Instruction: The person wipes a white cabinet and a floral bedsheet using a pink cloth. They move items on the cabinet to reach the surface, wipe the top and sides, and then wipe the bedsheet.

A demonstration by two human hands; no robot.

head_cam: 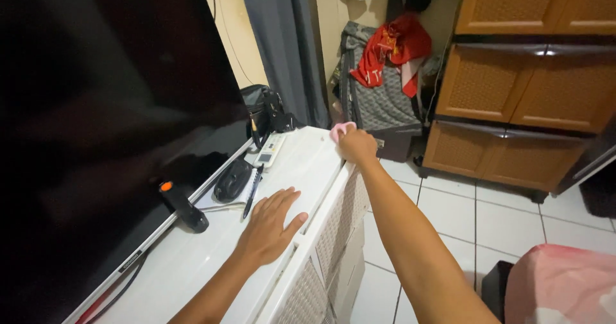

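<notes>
The pink cloth [341, 129] sits bunched under the right hand [357, 146] at the far corner of the white bench [301, 163], right at its front edge. The grip of that hand is clenched on the cloth, knuckles up, with only a small pink fold showing past the fingers. The arm is stretched almost straight to get there.

The left hand [269, 224] lies flat and released on the bench top, palm down, fingers spread, holding nothing. It looks to serve as a brace while the other arm reaches.

To wipe well from here, I judge that the cloth should stay pressed flat rather than balled, so more of it meets the surface, and that strokes should run along the bench toward the body instead of off the edge, where dust would drop to the tiled floor [462, 215]. The braced palm is best kept on a bare patch, as now.

Just beside the left hand lie a dark pen [253, 191] and a black mouse [232, 179] on a sheet of paper; a white remote [270, 151] sits further back, and a black object with an orange cap [182, 206] stands near the big dark screen [109, 119]. These likely need lifting, not wiping around, and the mouse cable could snag.
</notes>
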